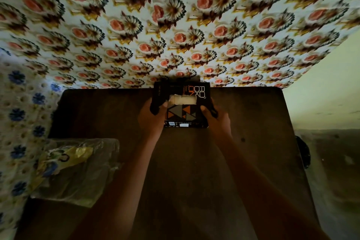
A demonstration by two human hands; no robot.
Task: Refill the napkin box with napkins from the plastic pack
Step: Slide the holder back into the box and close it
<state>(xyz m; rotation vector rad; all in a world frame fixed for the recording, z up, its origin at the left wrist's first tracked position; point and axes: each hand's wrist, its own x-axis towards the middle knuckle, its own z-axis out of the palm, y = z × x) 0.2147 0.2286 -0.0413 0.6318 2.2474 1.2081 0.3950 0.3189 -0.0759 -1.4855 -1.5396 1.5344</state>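
Note:
A black napkin box (pixel 182 115) with orange and grey triangles lies at the far middle of the dark table (pixel 253 142). White napkin (pixel 183 100) shows through its top slot. My left hand (pixel 152 118) grips the box's left side, thumb on top near the slot. My right hand (pixel 216 121) grips its right side. The clear plastic pack (pixel 78 169), crumpled with yellow and blue print, lies at the table's near left.
A wall with a rose-and-fan pattern (pixel 175 25) rises right behind the table's far edge. A blue-flowered white cloth (pixel 19 122) hangs on the left. A dark object (pixel 303 152) sits off the table's right edge, over the floor.

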